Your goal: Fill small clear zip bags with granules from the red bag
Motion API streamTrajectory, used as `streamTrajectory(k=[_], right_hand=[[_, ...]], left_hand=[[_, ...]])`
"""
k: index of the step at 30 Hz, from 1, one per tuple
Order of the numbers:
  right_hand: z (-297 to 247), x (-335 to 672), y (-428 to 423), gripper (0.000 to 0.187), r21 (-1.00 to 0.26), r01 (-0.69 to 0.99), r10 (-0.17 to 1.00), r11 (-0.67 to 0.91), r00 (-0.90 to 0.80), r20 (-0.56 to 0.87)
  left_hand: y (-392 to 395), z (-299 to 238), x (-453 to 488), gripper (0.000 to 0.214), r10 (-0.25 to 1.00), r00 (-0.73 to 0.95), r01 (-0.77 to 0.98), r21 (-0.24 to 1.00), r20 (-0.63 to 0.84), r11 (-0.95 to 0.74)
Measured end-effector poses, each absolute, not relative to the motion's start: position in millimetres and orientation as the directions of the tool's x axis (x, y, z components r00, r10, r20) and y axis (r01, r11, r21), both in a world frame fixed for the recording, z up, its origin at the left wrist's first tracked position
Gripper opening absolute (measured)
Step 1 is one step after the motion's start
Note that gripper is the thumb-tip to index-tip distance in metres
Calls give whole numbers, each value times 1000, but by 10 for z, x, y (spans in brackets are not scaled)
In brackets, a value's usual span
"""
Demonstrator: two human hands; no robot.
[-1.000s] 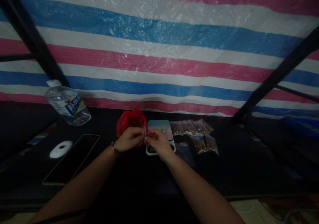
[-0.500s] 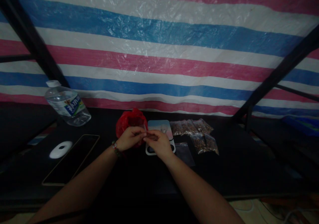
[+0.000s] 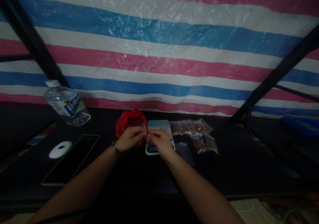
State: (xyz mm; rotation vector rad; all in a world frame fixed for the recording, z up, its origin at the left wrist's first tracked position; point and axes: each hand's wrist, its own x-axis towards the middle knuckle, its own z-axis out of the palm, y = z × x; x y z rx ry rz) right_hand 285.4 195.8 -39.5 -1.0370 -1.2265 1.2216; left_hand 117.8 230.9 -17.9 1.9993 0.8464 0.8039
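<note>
My left hand and my right hand meet fingertip to fingertip, both pinched on a thin clear plastic bag of which only a small edge shows. Behind my left hand stands an open red plastic bag, its contents dark and hard to make out. Under and beyond my right hand lies a kitchen scale with a pale coloured top and a display at its near edge. An unfilled clear zip bag rests flat to the right of the scale.
Several zip bags of brown dried bits lie in a row right of the scale, with more filled bags nearer me. On the left are a phone, a white oval device and a clear bottle. Black slanted posts flank the table.
My right fingers and thumb have shifted slightly against the left fingertips, and more of the scale's display shows. Everything on the table stays in place.
</note>
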Motion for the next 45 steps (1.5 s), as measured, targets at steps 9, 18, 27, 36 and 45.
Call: streamTrajectory(k=[9,18,27,36,45], right_hand=[[-357,2854,1914,15,-906,307,956,292,-58,288],[-272,2884,1882,26,-847,417,944,329,-135,300],[-238,2875,1866,26,-703,568,901,428,-213,377],[-231,2850,1810,31,-713,519,870,471,-140,473],[-276,2927,1879,65,-676,522,775,521,43,631]], left_hand=[[2251,-115,1201,31,724,617,298,761,308,-577],[2227,-50,1192,28,626,692,329,615,359,-717],[2241,-71,1164,20,646,652,431,507,397,-746],[2292,32,1072,22,694,500,517,464,518,-719],[2318,41,944,23,649,512,566,348,562,-748]])
